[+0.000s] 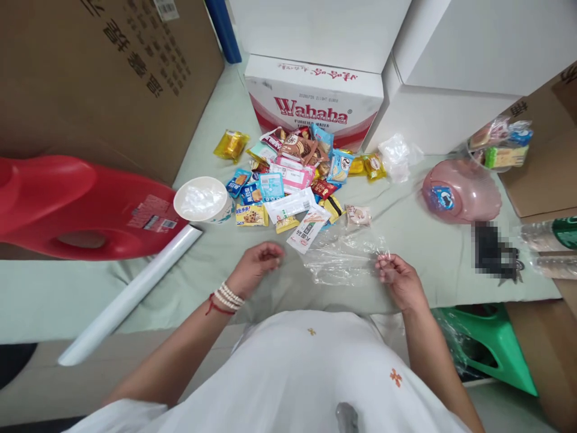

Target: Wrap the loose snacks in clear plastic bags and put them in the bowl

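My right hand [399, 279] pinches the right edge of a clear plastic bag [336, 264] that lies on the cloth. To the left of the bag, my left hand [256, 267] has loosely curled fingers, apart from the bag, with nothing visible in them. Just beyond both hands is a heap of wrapped snacks. At its front are two white sachets, one slanted sachet [308, 228] touching the bag and another sachet [291, 205] behind it. A yellow cookie packet [251, 215] and a small beige packet [359, 215] lie at the heap's sides.
A paper tub [201, 199] with clear plastic inside stands left, near a red jug [85, 210] and a white roll [130, 294]. A Wahaha carton [315, 108] stands behind. At right are a pink translucent bowl [469, 192], crumpled plastic [399, 157] and keys [511, 270].
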`<state>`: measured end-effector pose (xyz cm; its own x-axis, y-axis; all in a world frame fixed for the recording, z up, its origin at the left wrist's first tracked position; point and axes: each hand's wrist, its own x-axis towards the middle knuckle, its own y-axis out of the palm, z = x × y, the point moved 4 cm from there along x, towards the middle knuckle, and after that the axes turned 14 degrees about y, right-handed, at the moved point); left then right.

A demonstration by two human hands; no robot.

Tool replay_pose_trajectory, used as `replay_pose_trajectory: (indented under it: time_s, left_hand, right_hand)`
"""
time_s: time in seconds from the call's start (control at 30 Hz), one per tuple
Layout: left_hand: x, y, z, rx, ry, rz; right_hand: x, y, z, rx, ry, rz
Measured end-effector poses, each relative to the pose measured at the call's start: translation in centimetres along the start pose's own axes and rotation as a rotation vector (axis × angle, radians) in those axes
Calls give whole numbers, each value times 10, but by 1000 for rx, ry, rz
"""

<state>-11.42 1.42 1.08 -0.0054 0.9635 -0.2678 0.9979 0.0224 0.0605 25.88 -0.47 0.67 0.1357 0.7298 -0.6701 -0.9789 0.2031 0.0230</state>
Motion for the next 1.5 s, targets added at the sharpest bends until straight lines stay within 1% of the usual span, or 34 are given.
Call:
replay_pose_trajectory:
  time_s: [0.07, 0.1, 0.13, 0.17, 0.2, 0.27, 0.3, 0.33, 0.37, 0.43, 0.47, 0.5, 0.57, 0.6, 0.67, 0.7, 0.77, 0.8, 0.83, 0.9, 0.93, 1.0, 1.07, 1.13, 1.2, 1.23, 1.27, 1.3, 1.33, 1.37, 1.4, 1.43, 1.47, 1.5]
  left_hand:
    - [-8, -11, -16, 156, 156, -185]
    - [-11, -8, -27, 217, 253, -230]
    - [-11, 1, -38, 267, 352, -221]
    - [-10, 15, -48, 319, 451, -154]
    - [-7, 33, -56, 378, 535, -45]
    - [0, 70, -59, 535, 664, 278]
    - [2, 84, -54, 628, 704, 449]
    - [3, 92, -46, 710, 730, 599]
    - [2, 95, -36, 781, 733, 723]
    - [-7, 83, -16, 849, 697, 906]
    - [-14, 71, -11, 822, 678, 960]
    - [-21, 58, -10, 774, 668, 979]
    - [-32, 34, -20, 706, 650, 928]
    - [-35, 26, -29, 688, 636, 886]
    - [-34, 24, -51, 721, 634, 751]
    - [-31, 29, -62, 765, 653, 669]
    - [-22, 51, -77, 860, 725, 523]
    - [-17, 66, -80, 877, 766, 488]
    - [-12, 82, -79, 870, 800, 489]
    - [-4, 111, -64, 808, 838, 557]
    - [-1, 120, -52, 802, 843, 599]
    - [4, 122, -24, 913, 821, 573]
    - [2, 109, 2, 1061, 771, 495]
    - [-7, 93, 22, 1142, 757, 463]
    - [-18, 81, 34, 1166, 756, 455]
    - [-22, 78, 38, 1164, 758, 459]
    - [-25, 77, 40, 1156, 760, 469]
    - [-28, 77, 41, 1142, 766, 488]
    - [-29, 78, 41, 1123, 778, 517]
    - [-29, 80, 40, 1102, 792, 550]
    - [-29, 81, 40, 1085, 804, 578]
    - [-29, 82, 39, 1075, 812, 600]
    - [-29, 82, 38, 1072, 818, 616]
    - [-29, 82, 37, 1077, 823, 626]
  right_hand:
    - [1, -1, -1, -69, -39, -9]
    - [1, 0, -1, -110, -65, -4]
    - [1, 2, 0, -152, -92, 4]
    - [0, 4, 2, -189, -118, 16]
    - [-1, 6, 3, -221, -139, 27]
    - [-1, 6, 7, -266, -163, 32]
    - [-1, 4, 8, -277, -168, 23]
    - [0, 1, 9, -285, -169, 8]
    - [1, -4, 9, -296, -166, -11]
    - [3, -16, 7, -341, -140, -32]
    - [3, -22, 6, -376, -116, -24]
    - [2, -28, 4, -420, -88, 2]
    - [-3, -41, 5, -519, -61, 70]
    - [-5, -47, 10, -568, -74, 79]
    - [-4, -58, 28, -652, -170, -14]
    - [-1, -60, 39, -683, -238, -101]
    - [12, -54, 61, -708, -362, -273]
    - [21, -44, 68, -710, -406, -321]
    - [32, -32, 72, -708, -431, -341]
    - [53, -4, 71, -710, -430, -322]
    - [62, 6, 66, -715, -414, -308]
    - [73, 12, 54, -703, -386, -329]
    - [76, -7, 44, -650, -351, -403]
    - [74, -41, 41, -625, -274, -443]
    - [71, -68, 52, -730, -219, -461]
    - [68, -74, 66, -814, -252, -499]
    - [64, -70, 82, -908, -336, -535]
    - [59, -56, 100, -993, -462, -556]
    - [54, -30, 116, -1066, -610, -517]
    - [49, 4, 126, -1140, -747, -378]
    - [46, 45, 130, -1226, -836, -170]
    - [43, 86, 127, -1325, -880, 47]
    - [40, 124, 122, -1422, -909, 227]
    - [38, 156, 115, -1516, -931, 342]
